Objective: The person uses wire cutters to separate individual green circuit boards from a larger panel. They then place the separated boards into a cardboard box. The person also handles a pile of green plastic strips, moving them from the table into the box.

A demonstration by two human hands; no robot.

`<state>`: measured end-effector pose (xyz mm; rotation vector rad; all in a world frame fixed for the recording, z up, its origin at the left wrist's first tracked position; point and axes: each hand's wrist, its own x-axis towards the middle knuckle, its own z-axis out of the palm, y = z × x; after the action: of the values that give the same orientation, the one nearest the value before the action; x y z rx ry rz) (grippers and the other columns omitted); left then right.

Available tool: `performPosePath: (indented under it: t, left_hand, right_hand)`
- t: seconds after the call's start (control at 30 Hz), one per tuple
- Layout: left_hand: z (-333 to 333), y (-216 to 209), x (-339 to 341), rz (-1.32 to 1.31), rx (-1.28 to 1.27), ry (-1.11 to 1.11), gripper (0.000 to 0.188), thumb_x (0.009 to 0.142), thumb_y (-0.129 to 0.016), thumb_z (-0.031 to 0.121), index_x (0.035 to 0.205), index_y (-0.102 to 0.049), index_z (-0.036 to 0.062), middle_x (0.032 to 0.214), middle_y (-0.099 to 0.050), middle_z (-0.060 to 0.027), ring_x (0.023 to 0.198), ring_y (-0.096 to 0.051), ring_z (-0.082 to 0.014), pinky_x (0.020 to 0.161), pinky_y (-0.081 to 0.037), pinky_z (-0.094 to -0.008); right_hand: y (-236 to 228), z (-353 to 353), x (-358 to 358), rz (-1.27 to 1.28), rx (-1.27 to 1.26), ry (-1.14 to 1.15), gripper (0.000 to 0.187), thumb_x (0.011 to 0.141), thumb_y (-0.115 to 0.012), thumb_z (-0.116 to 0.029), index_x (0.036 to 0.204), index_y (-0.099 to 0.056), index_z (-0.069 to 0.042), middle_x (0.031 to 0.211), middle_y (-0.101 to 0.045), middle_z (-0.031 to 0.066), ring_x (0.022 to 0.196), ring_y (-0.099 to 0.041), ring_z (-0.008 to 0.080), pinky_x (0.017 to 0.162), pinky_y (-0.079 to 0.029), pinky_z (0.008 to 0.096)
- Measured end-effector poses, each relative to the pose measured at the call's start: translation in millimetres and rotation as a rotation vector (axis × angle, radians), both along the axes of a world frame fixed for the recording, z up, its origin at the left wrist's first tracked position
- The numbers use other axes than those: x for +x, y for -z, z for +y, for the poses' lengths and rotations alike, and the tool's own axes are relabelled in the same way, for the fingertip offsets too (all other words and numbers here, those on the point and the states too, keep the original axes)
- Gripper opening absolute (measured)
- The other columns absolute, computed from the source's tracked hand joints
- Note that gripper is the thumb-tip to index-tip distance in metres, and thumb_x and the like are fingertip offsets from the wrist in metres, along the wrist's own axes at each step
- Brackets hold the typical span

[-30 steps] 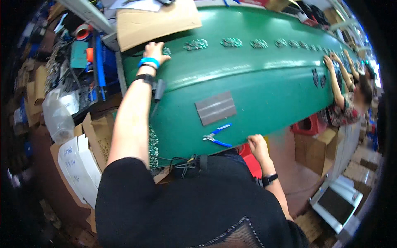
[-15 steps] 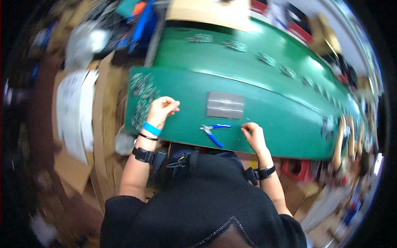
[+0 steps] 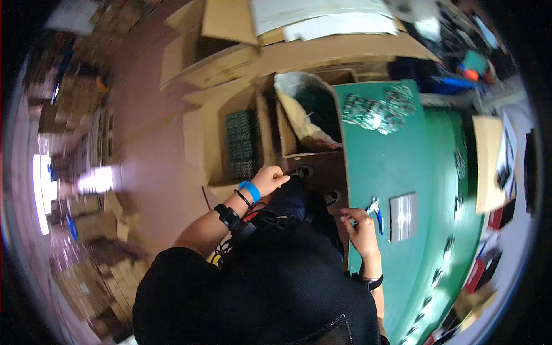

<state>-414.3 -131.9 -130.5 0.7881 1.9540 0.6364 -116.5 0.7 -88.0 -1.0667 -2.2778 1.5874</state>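
Note:
My left hand, with a blue band on the wrist, hovers by the near edge of an open cardboard box. Its fingers are closed; whatever they may hold is hidden. Stacks of small dark green parts lie inside that box. At the edge of the green table, my right hand has its fingers curled in toward the thumb, and anything between them is too small to name. Blue-handled cutting pliers lie just beyond it, beside a flat grey rectangular block.
A pile of small green and silver parts covers the table's far end. A second box with a plastic-lined bag adjoins it. Small part clusters line the green strip at right. Stacked cartons stand at left on the reddish floor.
My view and body have turned left, away from the table toward the boxes. My left hand has left the table and is near the box; my right hand is still by the table edge.

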Motion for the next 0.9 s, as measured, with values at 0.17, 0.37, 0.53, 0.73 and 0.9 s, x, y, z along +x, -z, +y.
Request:
performPosePath:
  t: [0.17,0.37,0.53,0.73,0.9]
  left_hand:
    - [-103.7,36.3,-24.7,0.277,0.053,-0.115,0.032,0.075,-0.075,0.023,0.066,-0.056,0.0,0.06,-0.054,-0.0113,0.056,-0.052,-0.0184,0.052,-0.042,-0.0346]
    - [-180.6,63.7,-51.3,0.304,-0.095,-0.298,0.03,0.075,-0.071,0.025,0.067,-0.058,-0.0009,0.065,-0.059,-0.0159,0.059,-0.056,-0.03,0.056,-0.045,-0.0393]
    - [-226.8,129.4,-96.4,0.181,0.063,-0.401,0.029,0.075,-0.07,0.027,0.069,-0.062,0.0005,0.069,-0.061,-0.0171,0.064,-0.058,-0.0347,0.059,-0.047,-0.0403]
    - [-231.6,173.0,-180.3,0.168,-0.044,-0.311,0.032,0.075,-0.07,0.033,0.072,-0.065,0.0023,0.073,-0.064,-0.0182,0.071,-0.063,-0.0348,0.064,-0.05,-0.0428]
    - [-205.9,232.9,-267.4,0.307,0.066,-0.345,0.032,0.08,-0.066,0.032,0.07,-0.062,0.0011,0.069,-0.062,-0.0195,0.065,-0.062,-0.0356,0.059,-0.048,-0.0438]
  right_hand:
    - [-5.7,-4.3,-63.1,0.011,-0.044,-0.206,0.019,0.082,-0.065,-0.003,0.101,-0.066,-0.001,0.093,-0.063,0.0133,0.078,-0.062,0.0232,0.067,-0.05,0.0306]
    - [-12.2,-26.9,-149.7,-0.048,-0.004,-0.428,0.022,0.08,-0.066,-0.005,0.101,-0.065,-0.002,0.092,-0.063,0.0158,0.083,-0.062,0.0293,0.075,-0.051,0.0356]
    - [0.0,-47.1,-228.1,-0.118,0.038,-0.594,0.025,0.079,-0.066,-0.007,0.103,-0.063,-0.002,0.094,-0.062,0.0158,0.089,-0.06,0.0319,0.078,-0.05,0.0376]
    - [19.6,-60.4,-334.5,-0.196,0.186,-0.836,0.028,0.08,-0.065,-0.01,0.107,-0.061,-0.001,0.101,-0.062,0.0167,0.094,-0.058,0.0356,0.084,-0.047,0.0407]
    - [84.0,-58.5,-417.9,-0.203,0.193,-0.84,0.029,0.082,-0.064,-0.013,0.108,-0.06,-0.001,0.103,-0.062,0.0175,0.095,-0.058,0.0356,0.085,-0.046,0.0416]
